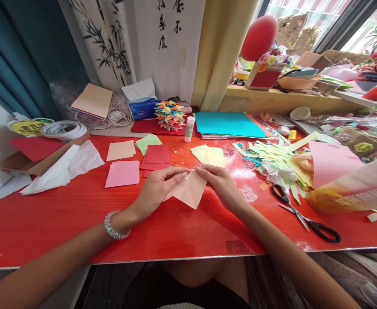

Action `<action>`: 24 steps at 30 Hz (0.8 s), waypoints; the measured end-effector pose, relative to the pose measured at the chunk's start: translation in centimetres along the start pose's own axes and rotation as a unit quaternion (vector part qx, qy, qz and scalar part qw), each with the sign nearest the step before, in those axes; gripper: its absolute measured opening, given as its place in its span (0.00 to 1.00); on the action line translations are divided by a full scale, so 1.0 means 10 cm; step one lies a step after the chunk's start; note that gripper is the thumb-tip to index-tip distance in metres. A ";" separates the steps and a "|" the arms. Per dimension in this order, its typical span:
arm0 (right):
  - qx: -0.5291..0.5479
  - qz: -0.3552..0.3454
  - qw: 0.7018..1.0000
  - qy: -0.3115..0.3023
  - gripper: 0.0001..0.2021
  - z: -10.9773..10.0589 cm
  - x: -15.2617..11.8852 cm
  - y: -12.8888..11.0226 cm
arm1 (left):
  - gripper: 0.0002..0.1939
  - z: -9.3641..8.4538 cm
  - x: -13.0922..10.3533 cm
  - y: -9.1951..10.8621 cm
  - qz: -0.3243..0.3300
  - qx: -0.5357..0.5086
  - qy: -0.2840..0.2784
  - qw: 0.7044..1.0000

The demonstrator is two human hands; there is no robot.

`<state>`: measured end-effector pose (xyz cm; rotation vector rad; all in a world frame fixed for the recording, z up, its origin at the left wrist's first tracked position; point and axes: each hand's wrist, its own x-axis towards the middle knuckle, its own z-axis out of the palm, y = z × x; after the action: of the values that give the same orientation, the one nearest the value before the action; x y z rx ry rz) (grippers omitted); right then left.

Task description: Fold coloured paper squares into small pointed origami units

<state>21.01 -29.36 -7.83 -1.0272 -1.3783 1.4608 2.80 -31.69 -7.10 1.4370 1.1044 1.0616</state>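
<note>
A light peach sheet of paper [191, 193], creased and partly folded, is held just above the red table. My left hand [158, 189] pinches its upper left edge between thumb and fingers. At the upper right edge, my right hand [218, 182] pinches it too, with the fingertips of both hands close together. Behind the hands lie pale yellow paper squares [209, 154]. Red paper squares [158, 154], pink squares [122, 174], peach squares [120, 151] and green squares [148, 142] sit in small piles to the left. A glue stick [190, 129] stands upright farther back.
Open black-handled scissors [299, 210] lie at the right, beside a heap of paper strips [275, 156] and a plastic bag [352, 189]. A cardboard box [43, 156] with crumpled white paper is at the left. Blue sheets [228, 123] and a colourful folded-paper ball [170, 115] are at the back.
</note>
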 end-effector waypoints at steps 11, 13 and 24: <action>-0.016 0.006 1.000 -0.003 0.10 0.00 0.02 0.03 | 0.13 0.01 0.02 -0.05 -0.007 0.013 -0.023 1.000; -0.017 -0.001 1.000 -0.009 0.10 0.00 0.02 0.02 | 0.13 0.00 0.02 -0.03 -0.008 0.033 -0.024 0.999; -0.075 -0.034 0.996 -0.024 0.09 -0.03 0.03 0.01 | 0.15 -0.04 0.07 -0.01 -0.058 0.021 -0.053 0.997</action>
<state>21.23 -28.94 -8.00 -1.0336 -1.5624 1.3564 2.54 -30.89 -7.14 1.4278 1.1245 0.8761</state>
